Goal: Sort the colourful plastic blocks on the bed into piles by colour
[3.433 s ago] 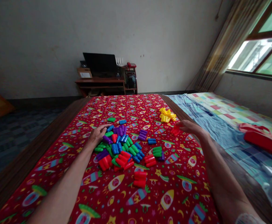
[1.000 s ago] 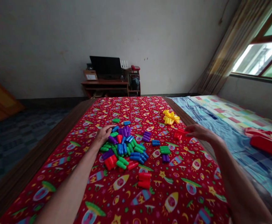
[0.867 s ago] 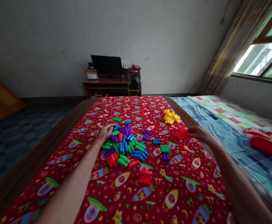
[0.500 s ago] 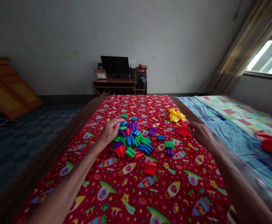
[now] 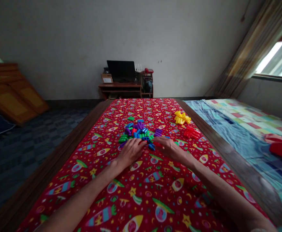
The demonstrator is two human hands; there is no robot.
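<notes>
My left hand (image 5: 130, 151) and my right hand (image 5: 169, 148) both lie palm down at the near edge of the mixed pile of small coloured plastic blocks (image 5: 138, 132), on the red cloth printed with rockets (image 5: 146, 190); whether the fingers grasp a block, I cannot tell. I judge that I am sorting by colour, since the yellow blocks (image 5: 182, 118) and the red blocks (image 5: 191, 132) lie apart in their own groups on the right. The next move calls for one colour pinched cleanly out of the pile.

1. The right hand (image 5: 171, 149) has left the red blocks (image 5: 191, 132) by the surface's right edge and now lies at the mixed pile (image 5: 137, 132)
2. The left hand (image 5: 130, 152) has drawn back from the pile's far left to its near side
3. Both hands now cover the pile's nearer blocks
</notes>
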